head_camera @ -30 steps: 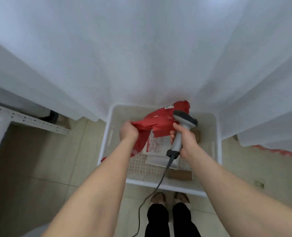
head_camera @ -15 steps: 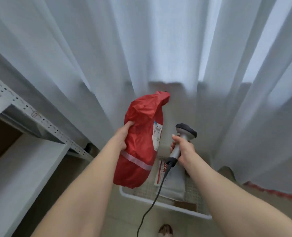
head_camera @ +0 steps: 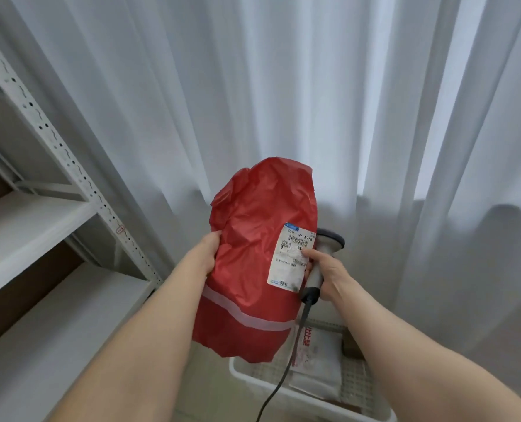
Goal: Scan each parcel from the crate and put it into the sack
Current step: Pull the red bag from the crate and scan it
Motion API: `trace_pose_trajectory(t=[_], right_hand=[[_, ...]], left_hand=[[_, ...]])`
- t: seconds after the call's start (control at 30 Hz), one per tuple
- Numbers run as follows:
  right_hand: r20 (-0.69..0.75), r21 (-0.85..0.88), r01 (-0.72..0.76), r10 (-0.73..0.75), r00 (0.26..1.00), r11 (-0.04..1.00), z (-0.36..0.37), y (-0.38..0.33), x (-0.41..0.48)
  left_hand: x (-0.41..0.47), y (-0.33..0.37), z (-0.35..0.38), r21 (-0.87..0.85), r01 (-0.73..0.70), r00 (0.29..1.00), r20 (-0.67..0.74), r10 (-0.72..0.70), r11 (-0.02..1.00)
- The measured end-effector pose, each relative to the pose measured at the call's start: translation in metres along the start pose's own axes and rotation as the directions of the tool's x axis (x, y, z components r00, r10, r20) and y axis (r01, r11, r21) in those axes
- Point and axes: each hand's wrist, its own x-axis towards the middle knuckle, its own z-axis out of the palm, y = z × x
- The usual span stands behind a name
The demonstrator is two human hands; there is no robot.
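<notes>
My left hand [head_camera: 203, 252] grips the left edge of a red plastic parcel [head_camera: 250, 269] and holds it upright at chest height, well above the crate. A white shipping label [head_camera: 292, 258] with a barcode faces me on the parcel's right side. My right hand [head_camera: 323, 271] grips the grey handle of a corded barcode scanner [head_camera: 329, 242], whose head sits just behind the parcel's right edge; my fingertips touch the label. The white perforated crate [head_camera: 283, 388] lies below at the bottom of the view, with white parcels [head_camera: 317, 351] inside. No sack is in sight.
A white metal shelving unit [head_camera: 70, 208] with slotted uprights stands at the left, close to my left arm. White curtains [head_camera: 283, 86] hang straight ahead and to the right. The scanner's black cable [head_camera: 280, 382] drops across the crate.
My left hand lifted the red parcel out of the crate and turned its label toward me. The right hand with the scanner rose beside it, and my view tilted upward.
</notes>
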Motion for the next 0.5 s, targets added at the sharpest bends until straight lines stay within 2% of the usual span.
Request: trace_pose_trajectory(t=[0.07,0.13,0.17,0.23,0.3,0.4,0.5], right_hand=[[-0.044,-0.01,0.036,-0.036,0.998,0.999,0.019,0.003,-0.003],[-0.091,-0.016,0.089,-0.09,0.992,0.996,0.033,0.005,-0.007],[-0.109,-0.026,0.112,-0.114,0.988,0.993,0.039,0.004,-0.008],[-0.126,-0.037,0.139,-0.143,0.982,0.99,0.048,0.005,-0.01],[-0.116,-0.059,0.156,-0.162,0.98,0.986,0.06,0.005,-0.013],[-0.107,-0.089,0.191,-0.2,0.974,0.977,0.074,0.006,-0.019],[-0.111,-0.114,0.222,-0.235,0.966,0.968,0.076,0.002,-0.021]], left_hand=[[-0.004,0.005,-0.016,-0.036,-0.033,0.996,-0.078,0.03,0.999],[-0.013,0.009,-0.034,-0.037,-0.029,0.999,-0.043,0.028,0.999],[-0.017,0.01,-0.041,0.006,-0.017,1.0,0.0,0.017,1.0],[-0.026,0.008,-0.047,0.223,-0.03,0.995,0.098,0.008,0.974],[-0.03,0.004,-0.044,0.375,-0.068,0.993,0.114,0.027,0.924],[-0.026,-0.002,-0.038,0.33,-0.129,0.992,0.049,0.12,0.935],[-0.018,-0.002,-0.041,0.229,-0.133,0.99,-0.021,0.142,0.964]])
